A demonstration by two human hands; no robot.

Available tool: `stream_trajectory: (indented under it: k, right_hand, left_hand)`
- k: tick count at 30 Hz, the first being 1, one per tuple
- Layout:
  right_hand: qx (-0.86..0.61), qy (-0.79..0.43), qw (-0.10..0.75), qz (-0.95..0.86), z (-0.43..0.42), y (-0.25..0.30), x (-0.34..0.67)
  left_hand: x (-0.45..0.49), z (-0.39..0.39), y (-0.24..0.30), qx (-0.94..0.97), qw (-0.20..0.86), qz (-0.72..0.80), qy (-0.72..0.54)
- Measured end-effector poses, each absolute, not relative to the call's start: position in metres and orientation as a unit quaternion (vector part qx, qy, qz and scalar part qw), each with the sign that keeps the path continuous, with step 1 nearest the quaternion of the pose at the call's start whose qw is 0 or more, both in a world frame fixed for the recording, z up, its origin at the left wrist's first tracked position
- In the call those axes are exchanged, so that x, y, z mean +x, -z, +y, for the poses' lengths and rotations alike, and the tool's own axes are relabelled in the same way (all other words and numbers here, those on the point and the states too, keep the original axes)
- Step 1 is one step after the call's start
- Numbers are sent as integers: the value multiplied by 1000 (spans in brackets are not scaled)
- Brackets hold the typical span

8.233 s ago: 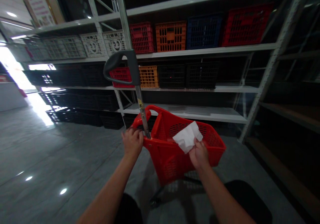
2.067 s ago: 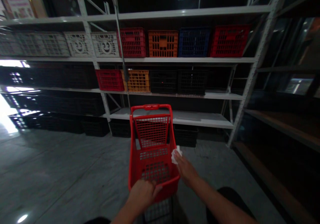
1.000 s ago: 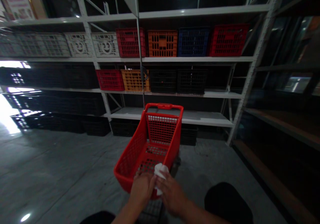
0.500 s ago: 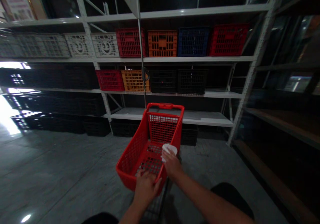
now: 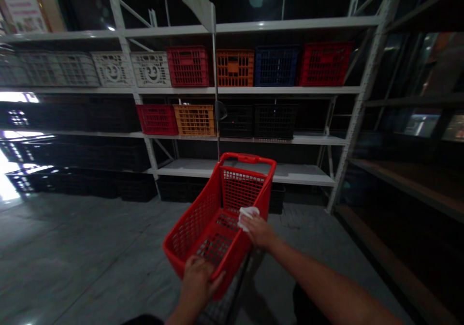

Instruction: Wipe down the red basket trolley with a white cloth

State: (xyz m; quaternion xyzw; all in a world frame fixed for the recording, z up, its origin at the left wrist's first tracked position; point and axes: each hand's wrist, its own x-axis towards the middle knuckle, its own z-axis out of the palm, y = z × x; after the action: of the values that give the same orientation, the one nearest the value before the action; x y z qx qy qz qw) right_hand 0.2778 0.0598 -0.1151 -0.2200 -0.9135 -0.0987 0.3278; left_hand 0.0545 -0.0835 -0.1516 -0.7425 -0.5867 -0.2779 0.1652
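A red plastic shopping cart [image 5: 203, 201] stands in front of me, its handle at the far end. My left hand [image 5: 198, 279] grips the near rim of its basket, fingers bent over the edge and thumb along the outside. With my right hand [image 5: 259, 230] I press a white cloth [image 5: 248, 214], perhaps a wipe, against the right-hand rim; the fingers are closed over it. Inside, the basket shows only its slotted floor. A thin pole [image 5: 216, 83] with a flat sign on top rises from behind the cart's left handle side.
Metal shelving [image 5: 311, 90] stretches across the back with red, orange, blue, white and black plastic crates [image 5: 194, 120]. Another dark shelf unit [image 5: 406, 180] stands along the right. Grey floor [image 5: 90, 252] surrounds the cart.
The cart has turned slightly, its handle end shifting right and its near end left. My left hand has moved left with the rim, and my right hand with the cloth a little right.
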Motion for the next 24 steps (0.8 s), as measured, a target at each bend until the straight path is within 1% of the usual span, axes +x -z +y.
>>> stream_trajectory:
  k: [3, 6, 10, 13, 15, 18, 24]
  right_hand:
    - [-306, 117, 360, -873, 85, 111, 287]
    - [-348, 107, 370, -855, 74, 123, 271]
    - [-310, 81, 348, -881, 21, 148, 230]
    - [-269, 58, 318, -907, -7, 149, 215]
    - [-250, 53, 295, -921, -6, 140, 219]
    - [-252, 74, 274, -925, 22, 123, 239]
    - [-373, 145, 267, -877, 100, 68, 302]
  left_hand:
    - [42, -81, 151, -757, 168, -581, 248]
    - [31, -79, 148, -767, 163, -574, 235]
    - [14, -75, 146, -777, 159, -564, 230]
    - [0, -73, 146, -785, 158, -554, 226]
    - [-9, -73, 146, -794, 150, -545, 224]
    - [-21, -74, 144, -806, 139, -529, 227]
    - [-47, -76, 137, -817, 96, -525, 218]
